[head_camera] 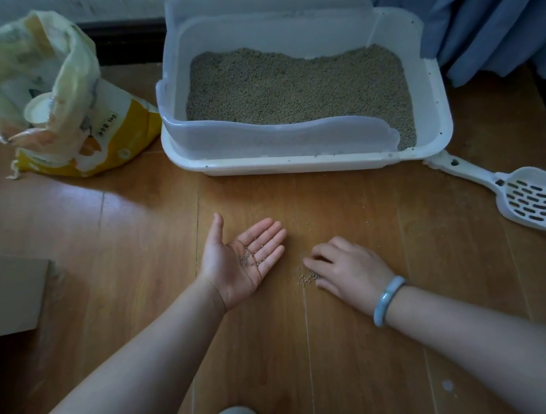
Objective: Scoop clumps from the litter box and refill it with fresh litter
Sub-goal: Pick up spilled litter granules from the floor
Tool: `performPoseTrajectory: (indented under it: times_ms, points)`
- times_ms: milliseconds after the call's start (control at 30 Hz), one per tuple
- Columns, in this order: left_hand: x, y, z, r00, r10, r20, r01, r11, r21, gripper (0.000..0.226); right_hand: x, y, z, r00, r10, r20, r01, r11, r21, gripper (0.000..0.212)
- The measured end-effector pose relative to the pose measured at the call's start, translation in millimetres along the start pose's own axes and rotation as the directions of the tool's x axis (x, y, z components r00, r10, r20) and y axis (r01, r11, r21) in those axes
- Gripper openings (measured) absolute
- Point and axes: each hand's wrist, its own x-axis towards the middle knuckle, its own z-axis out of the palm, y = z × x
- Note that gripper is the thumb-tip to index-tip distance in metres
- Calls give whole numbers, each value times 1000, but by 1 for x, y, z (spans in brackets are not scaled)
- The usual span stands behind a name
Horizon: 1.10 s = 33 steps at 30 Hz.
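Cleanup, we judge: our left hand (243, 263) lies palm-up, fingers straight and together, carrying a few grains. Our right hand (347, 266) bends its fingers over spilled tan litter grains (307, 277); pinching or not, we cannot tell. Next, tip them into the white plastic litter box (294, 165) at twelve o'clock.

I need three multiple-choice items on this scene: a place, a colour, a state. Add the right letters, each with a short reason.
1. The white slotted plastic scoop lies: A) on the wooden floor, right of the white plastic litter box; B) inside that box; C) on a shelf.
2. The round bangle on the right wrist is: A) red; B) black; C) pale blue-green.
3. The left hand is: A) gripping the scoop; B) open, palm up, with litter grains on it; C) clenched.
1 A, it rests on the floor by the box's corner. 2 C, its colour shows plainly. 3 B, grains lie on the flat palm.
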Motion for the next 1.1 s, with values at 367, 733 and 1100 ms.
performPoseTrajectory:
  times_ms: [367, 733, 1100]
  points:
    - [2, -4, 5, 1000, -5, 0, 5, 1000, 3, 84, -6, -9, 13, 987, -158, -40, 151, 979, -140, 22]
    - [1, -16, 9, 999, -44, 13, 43, 998, 37, 85, 16, -20, -13, 906, 415, -87, -337, 829, 447, 9]
    - [-4, -12, 9, 1000, -20, 7, 20, 1000, 4, 84, 32, -49, -34, 962, 209, -177, -83, 838, 540, 24]
